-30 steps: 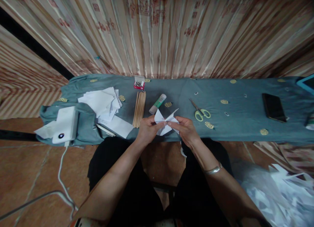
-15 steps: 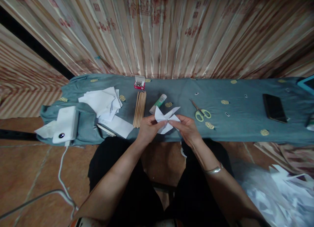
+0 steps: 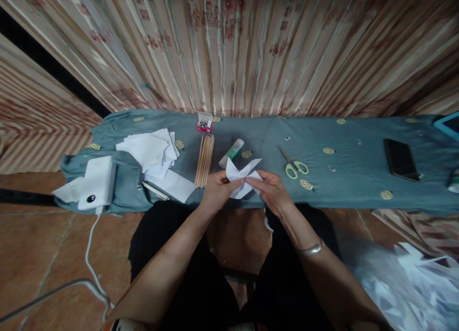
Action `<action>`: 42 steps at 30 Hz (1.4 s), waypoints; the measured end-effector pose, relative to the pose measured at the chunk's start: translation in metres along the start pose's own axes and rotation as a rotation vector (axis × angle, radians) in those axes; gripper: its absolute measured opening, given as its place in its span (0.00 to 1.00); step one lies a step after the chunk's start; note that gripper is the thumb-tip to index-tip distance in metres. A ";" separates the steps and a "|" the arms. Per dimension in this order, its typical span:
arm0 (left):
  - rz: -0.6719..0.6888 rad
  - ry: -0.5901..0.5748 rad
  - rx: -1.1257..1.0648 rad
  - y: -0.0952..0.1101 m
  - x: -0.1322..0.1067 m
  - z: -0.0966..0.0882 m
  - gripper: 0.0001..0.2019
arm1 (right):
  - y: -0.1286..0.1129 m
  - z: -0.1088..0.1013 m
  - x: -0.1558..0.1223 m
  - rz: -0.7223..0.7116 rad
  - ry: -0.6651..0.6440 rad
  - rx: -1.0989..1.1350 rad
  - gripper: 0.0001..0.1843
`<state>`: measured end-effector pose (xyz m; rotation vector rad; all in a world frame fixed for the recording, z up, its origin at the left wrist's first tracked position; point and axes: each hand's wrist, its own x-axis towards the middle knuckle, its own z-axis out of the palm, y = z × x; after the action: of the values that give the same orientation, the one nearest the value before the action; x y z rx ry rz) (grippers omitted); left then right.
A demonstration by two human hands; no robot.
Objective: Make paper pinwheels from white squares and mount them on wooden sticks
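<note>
A folded white paper pinwheel [image 3: 241, 172] is held between my two hands, just over the table's near edge. My left hand [image 3: 218, 190] pinches it from the left, thumb lying near its centre. From the right, my right hand [image 3: 273, 190] grips it the same way, with its thumb also at the centre. The thumbs cover most of the middle. Behind the pinwheel lies a green and white glue stick [image 3: 231, 153]. Several wooden sticks [image 3: 204, 161] are lined up left of it, below a small red box of metal pins [image 3: 204, 124].
Scissors with green handles [image 3: 296, 167] lie to the right, and a black phone [image 3: 400, 159] farther right. White paper sheets [image 3: 147, 149], a pen [image 3: 156, 191] and a white device [image 3: 96, 183] with a cable are at left. A bag of paper [image 3: 412, 283] stands lower right.
The pinwheel has tilted slightly in my hands, and my right thumb now covers the shiny spot seen at its centre before. The view has shifted slightly.
</note>
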<state>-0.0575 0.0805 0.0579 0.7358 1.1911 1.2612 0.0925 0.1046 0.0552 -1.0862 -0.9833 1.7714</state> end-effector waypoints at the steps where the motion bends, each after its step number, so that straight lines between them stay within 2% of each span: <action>1: -0.005 0.003 -0.002 0.000 0.000 0.000 0.18 | 0.000 0.000 0.000 0.002 -0.001 0.000 0.17; 15: -0.046 0.030 -0.122 0.005 -0.003 0.004 0.17 | 0.005 0.002 0.002 -0.004 -0.005 0.016 0.17; 20: -0.041 0.053 -0.126 0.003 -0.002 0.003 0.17 | 0.007 0.000 0.002 -0.004 -0.010 -0.014 0.17; 25: -0.033 0.029 -0.113 0.002 -0.003 0.001 0.17 | 0.007 0.002 0.002 0.002 -0.031 -0.024 0.16; 29: -0.030 0.025 -0.091 0.003 -0.003 -0.001 0.19 | 0.006 0.003 0.002 0.001 -0.005 -0.021 0.17; 31: 0.017 0.040 -0.054 0.003 0.001 -0.005 0.20 | 0.004 0.002 0.003 -0.010 0.021 -0.011 0.18; 35: 0.235 0.144 0.172 0.003 0.019 -0.027 0.19 | -0.001 -0.004 0.005 -0.026 0.084 0.027 0.19; 38: 0.447 0.245 0.636 0.004 0.032 -0.048 0.11 | -0.005 -0.008 0.005 -0.040 0.112 0.048 0.20; 42: 0.465 0.285 1.183 0.003 0.039 -0.064 0.13 | -0.009 -0.013 0.003 -0.045 0.125 0.066 0.20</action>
<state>-0.1235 0.1070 0.0325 1.8055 2.1011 0.9361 0.1054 0.1133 0.0587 -1.1107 -0.8617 1.6674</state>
